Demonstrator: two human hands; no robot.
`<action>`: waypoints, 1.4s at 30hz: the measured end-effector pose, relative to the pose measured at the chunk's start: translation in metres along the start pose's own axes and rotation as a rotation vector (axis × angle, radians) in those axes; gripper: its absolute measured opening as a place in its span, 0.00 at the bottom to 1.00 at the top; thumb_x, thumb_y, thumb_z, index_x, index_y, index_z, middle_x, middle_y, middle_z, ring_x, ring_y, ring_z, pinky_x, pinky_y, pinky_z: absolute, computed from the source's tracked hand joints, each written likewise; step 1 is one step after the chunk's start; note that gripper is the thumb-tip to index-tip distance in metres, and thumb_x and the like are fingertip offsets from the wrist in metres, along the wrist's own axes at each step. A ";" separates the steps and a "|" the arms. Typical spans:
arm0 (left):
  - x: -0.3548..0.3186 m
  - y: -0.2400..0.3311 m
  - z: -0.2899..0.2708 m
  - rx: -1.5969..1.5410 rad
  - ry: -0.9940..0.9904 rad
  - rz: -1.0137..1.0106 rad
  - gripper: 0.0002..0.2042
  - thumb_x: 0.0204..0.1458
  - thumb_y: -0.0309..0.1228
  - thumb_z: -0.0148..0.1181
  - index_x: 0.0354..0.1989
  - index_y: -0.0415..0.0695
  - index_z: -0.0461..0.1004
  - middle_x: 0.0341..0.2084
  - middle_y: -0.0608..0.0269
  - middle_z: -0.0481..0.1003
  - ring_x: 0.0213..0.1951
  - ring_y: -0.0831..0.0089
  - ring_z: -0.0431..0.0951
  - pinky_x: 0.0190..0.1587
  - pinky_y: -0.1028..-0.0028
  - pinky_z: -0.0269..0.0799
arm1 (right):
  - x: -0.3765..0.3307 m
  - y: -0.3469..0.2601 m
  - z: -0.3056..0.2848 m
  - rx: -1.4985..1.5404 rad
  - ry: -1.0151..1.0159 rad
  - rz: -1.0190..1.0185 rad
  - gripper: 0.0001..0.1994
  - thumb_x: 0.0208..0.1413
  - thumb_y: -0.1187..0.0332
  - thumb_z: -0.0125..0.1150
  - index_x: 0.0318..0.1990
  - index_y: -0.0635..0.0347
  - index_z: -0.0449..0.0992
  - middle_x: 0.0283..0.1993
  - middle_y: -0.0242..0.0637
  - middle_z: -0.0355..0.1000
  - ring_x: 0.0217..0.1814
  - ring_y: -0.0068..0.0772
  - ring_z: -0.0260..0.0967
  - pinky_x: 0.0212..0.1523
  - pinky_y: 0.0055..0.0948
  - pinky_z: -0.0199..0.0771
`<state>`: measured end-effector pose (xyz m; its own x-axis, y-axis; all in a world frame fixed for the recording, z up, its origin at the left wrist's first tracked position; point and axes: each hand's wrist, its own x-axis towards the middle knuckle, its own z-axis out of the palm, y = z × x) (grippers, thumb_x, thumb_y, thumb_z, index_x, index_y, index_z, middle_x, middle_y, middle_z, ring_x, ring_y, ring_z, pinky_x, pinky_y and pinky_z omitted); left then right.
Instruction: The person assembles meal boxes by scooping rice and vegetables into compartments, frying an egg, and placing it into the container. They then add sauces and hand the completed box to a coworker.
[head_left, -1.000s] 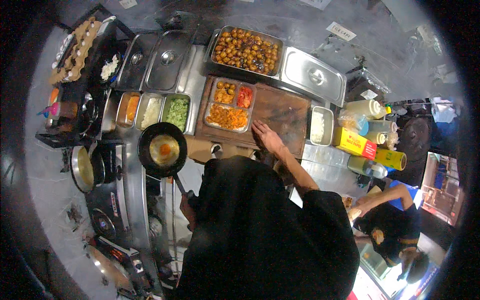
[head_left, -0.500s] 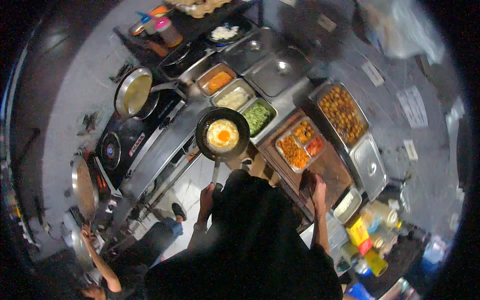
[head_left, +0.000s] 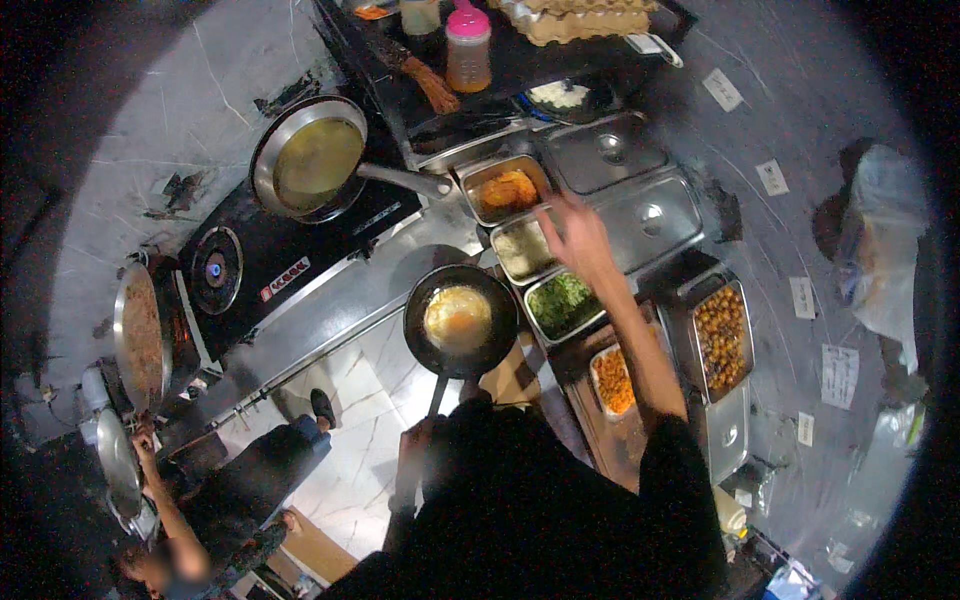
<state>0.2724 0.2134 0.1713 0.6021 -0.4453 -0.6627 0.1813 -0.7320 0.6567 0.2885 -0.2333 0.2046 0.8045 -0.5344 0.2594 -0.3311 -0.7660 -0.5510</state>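
My left hand is closed round the handle of a small black frying pan, which I hold level in front of me. A fried egg lies in it, its yolk slightly blurred. My right hand reaches out over the steel food pans, fingers apart and somewhat smeared, with nothing visible in them. Beneath its fingertips are a pan of white shreds and a pan of orange food. Nearer me sits a pan of chopped greens. My right forearm partly covers a divided tray with orange food on a brown board.
A large pan of yellowish liquid rests on the black stove, its handle pointing at the food pans. At lower left, another person works by a wide pan. A pink-topped bottle and egg cartons stand at the back.
My right hand has left the board beside the divided tray and swung forward over the food pans. My left hand keeps the frying pan. The whole view has turned.
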 end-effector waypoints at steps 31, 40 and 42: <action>0.038 -0.132 0.042 -0.111 -0.166 -0.186 0.18 0.69 0.40 0.51 0.48 0.36 0.78 0.38 0.45 0.80 0.40 0.58 0.80 0.45 0.62 0.72 | 0.256 0.088 0.146 -0.105 -0.013 -0.135 0.14 0.67 0.61 0.56 0.50 0.60 0.82 0.45 0.46 0.83 0.48 0.38 0.81 0.51 0.37 0.79; -0.003 -0.155 0.021 -0.040 -0.060 0.014 0.15 0.67 0.36 0.56 0.51 0.37 0.77 0.47 0.51 0.78 0.45 0.64 0.76 0.53 0.66 0.70 | 0.073 0.036 0.036 0.145 -0.108 0.049 0.18 0.67 0.61 0.60 0.55 0.67 0.79 0.49 0.51 0.82 0.49 0.45 0.82 0.51 0.37 0.78; -0.015 -0.145 0.014 -0.310 -0.109 -0.252 0.17 0.68 0.39 0.54 0.49 0.35 0.78 0.41 0.47 0.80 0.42 0.63 0.77 0.54 0.65 0.69 | 0.020 0.016 0.018 0.112 -0.088 0.123 0.17 0.68 0.64 0.60 0.56 0.68 0.78 0.50 0.51 0.82 0.51 0.37 0.80 0.55 0.34 0.76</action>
<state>0.2262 0.3195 0.0810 0.4262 -0.3364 -0.8398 0.5480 -0.6426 0.5355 0.3085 -0.2501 0.1865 0.8027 -0.5849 0.1170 -0.3767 -0.6492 -0.6608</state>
